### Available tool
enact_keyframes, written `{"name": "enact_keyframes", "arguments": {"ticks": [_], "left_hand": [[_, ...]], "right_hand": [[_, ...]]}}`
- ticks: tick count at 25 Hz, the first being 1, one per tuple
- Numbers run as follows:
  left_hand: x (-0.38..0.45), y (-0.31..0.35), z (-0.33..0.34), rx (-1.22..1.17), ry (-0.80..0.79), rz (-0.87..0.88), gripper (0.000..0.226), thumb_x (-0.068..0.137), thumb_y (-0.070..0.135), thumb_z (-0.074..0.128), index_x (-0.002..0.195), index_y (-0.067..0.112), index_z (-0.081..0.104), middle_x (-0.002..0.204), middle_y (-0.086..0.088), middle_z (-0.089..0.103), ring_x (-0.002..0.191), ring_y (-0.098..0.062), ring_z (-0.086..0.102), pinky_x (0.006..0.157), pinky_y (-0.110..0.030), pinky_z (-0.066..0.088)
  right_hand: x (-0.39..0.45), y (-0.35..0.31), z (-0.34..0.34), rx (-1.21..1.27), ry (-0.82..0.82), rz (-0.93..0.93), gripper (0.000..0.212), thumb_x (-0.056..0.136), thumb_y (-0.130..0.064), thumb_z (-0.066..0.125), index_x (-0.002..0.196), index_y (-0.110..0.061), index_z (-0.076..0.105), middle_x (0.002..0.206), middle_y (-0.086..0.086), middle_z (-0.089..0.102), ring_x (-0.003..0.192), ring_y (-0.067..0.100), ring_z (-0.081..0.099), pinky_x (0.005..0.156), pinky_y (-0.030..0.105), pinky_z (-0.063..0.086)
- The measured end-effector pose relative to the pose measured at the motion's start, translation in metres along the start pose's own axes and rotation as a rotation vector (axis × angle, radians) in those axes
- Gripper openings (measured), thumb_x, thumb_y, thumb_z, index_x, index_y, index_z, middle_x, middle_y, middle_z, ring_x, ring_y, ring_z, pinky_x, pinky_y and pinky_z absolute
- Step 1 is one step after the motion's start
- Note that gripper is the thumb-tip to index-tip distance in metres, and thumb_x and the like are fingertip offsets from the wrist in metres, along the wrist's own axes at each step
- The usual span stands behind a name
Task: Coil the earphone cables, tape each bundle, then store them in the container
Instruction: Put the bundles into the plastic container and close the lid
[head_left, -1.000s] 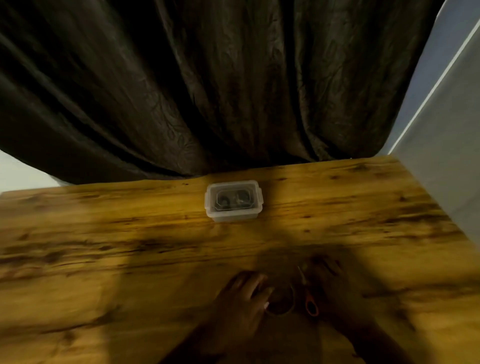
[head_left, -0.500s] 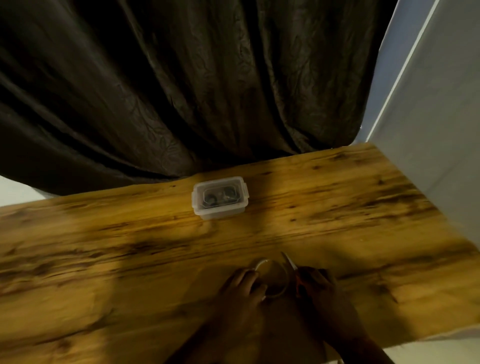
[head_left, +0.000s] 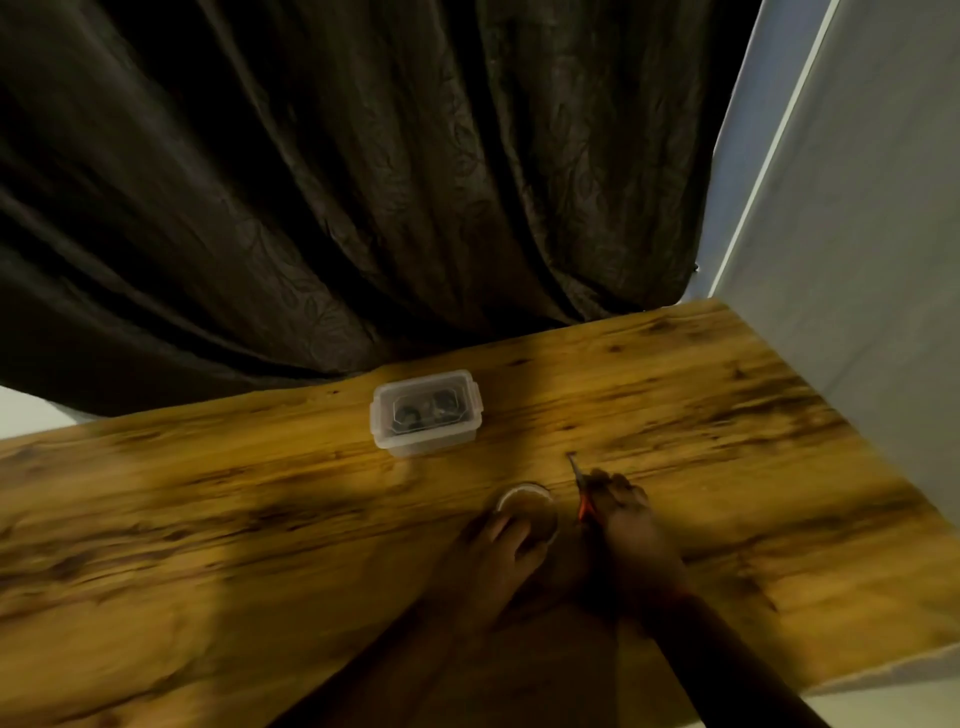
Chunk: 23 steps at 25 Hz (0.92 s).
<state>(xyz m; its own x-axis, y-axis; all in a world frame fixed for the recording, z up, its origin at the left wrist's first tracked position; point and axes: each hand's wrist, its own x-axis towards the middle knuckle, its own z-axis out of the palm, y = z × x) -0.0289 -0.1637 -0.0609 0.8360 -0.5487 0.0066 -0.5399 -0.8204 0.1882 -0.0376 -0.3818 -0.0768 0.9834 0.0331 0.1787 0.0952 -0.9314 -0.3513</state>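
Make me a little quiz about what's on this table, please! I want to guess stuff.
1. True or false: the lid is on the plastic container.
2. Which hand is on the tape roll? A) left hand B) right hand C) neither
3. Fill in: the right hand holds scissors with ___ handles.

Key:
1. True. The lid is on, and dark things show through it.
2. A. The left hand rests on the roll.
3. Orange. The blades point away, toward the curtain.
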Motion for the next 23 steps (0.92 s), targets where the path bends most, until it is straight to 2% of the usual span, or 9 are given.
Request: {"name": "enact_keyframes", "arguments": {"ticks": [2,4,6,8,10,14,17,20,23], "left_hand": [[0.006,-0.004,0.003,0.181,-0.026,0.154,0.039,0.088,0.042,0.045,0.123,0.03,0.059,0.127,0.001,0.061,0.115,-0.023,0.059,0.083,-0.037,0.051],[0.017,-0.002,-0.002,0.257,-0.06,0.262,0.046,0.071,0.032,0.074,0.115,0.03,0.06,0.117,0.001,0.064,0.107,-0.024,0.064,0.066,-0.034,0.056],[0.035,0.002,-0.007,0.304,-0.093,0.273,0.048,0.063,0.025,0.081,0.108,0.027,0.064,0.113,-0.001,0.065,0.104,-0.025,0.065,0.062,-0.032,0.058],[0.05,0.005,-0.013,0.342,-0.082,0.273,0.042,0.062,0.022,0.081,0.101,0.024,0.067,0.106,-0.002,0.066,0.096,-0.024,0.067,0.056,-0.031,0.056],[0.065,0.009,-0.02,0.416,-0.073,0.256,0.032,0.068,0.017,0.073,0.099,0.021,0.066,0.105,-0.004,0.065,0.089,-0.027,0.067,0.055,-0.034,0.053],[0.094,0.011,-0.025,0.548,-0.083,0.226,0.031,0.09,0.007,0.052,0.12,0.008,0.06,0.127,-0.019,0.057,0.111,-0.043,0.058,0.087,-0.051,0.05],[0.114,0.011,-0.027,0.62,-0.121,0.224,0.024,0.082,0.019,0.065,0.104,0.015,0.071,0.11,-0.012,0.069,0.099,-0.034,0.068,0.076,-0.042,0.056],[0.13,0.003,-0.019,0.611,-0.129,0.157,0.018,0.067,0.028,0.072,0.083,0.023,0.078,0.091,-0.002,0.076,0.079,-0.019,0.073,0.065,-0.031,0.057],[0.145,-0.008,-0.012,0.424,-0.083,0.1,0.024,0.075,0.018,0.054,0.079,0.015,0.077,0.084,-0.006,0.076,0.073,-0.024,0.073,0.06,-0.031,0.058]], "right_hand": [[0.021,0.0,-0.004,-0.03,-0.011,0.024,0.058,0.083,-0.018,0.071,0.136,-0.005,0.051,0.13,0.017,0.055,0.112,0.038,0.055,0.098,0.042,0.046],[0.04,-0.004,-0.011,-0.071,-0.045,0.018,0.054,0.083,-0.016,0.07,0.134,-0.004,0.054,0.131,0.017,0.056,0.114,0.037,0.055,0.102,0.039,0.043],[0.056,-0.003,-0.011,-0.098,-0.012,0.007,0.051,0.069,-0.013,0.081,0.116,-0.003,0.064,0.112,0.016,0.064,0.098,0.034,0.064,0.089,0.036,0.053],[0.068,0.0,-0.006,-0.173,-0.023,0.009,0.049,0.056,-0.009,0.087,0.101,-0.004,0.069,0.096,0.014,0.068,0.082,0.03,0.068,0.075,0.033,0.058],[0.078,0.007,0.001,-0.185,-0.074,0.019,0.04,0.07,-0.007,0.076,0.109,-0.005,0.067,0.106,0.015,0.066,0.091,0.031,0.065,0.081,0.035,0.054],[0.093,0.022,0.003,-0.203,-0.126,0.07,0.036,0.079,-0.012,0.066,0.115,-0.008,0.065,0.119,0.015,0.063,0.102,0.032,0.061,0.088,0.036,0.051],[0.104,0.021,-0.003,-0.229,-0.154,0.11,0.035,0.068,-0.01,0.078,0.101,-0.004,0.067,0.097,0.015,0.069,0.084,0.032,0.066,0.075,0.032,0.056],[0.115,0.027,-0.004,-0.239,-0.191,0.105,0.033,0.082,-0.009,0.063,0.114,-0.004,0.063,0.11,0.016,0.066,0.098,0.034,0.062,0.088,0.036,0.051],[0.125,0.031,-0.004,-0.215,-0.196,0.106,0.036,0.088,-0.012,0.054,0.123,-0.008,0.058,0.126,0.015,0.06,0.113,0.034,0.057,0.098,0.037,0.045]]}}
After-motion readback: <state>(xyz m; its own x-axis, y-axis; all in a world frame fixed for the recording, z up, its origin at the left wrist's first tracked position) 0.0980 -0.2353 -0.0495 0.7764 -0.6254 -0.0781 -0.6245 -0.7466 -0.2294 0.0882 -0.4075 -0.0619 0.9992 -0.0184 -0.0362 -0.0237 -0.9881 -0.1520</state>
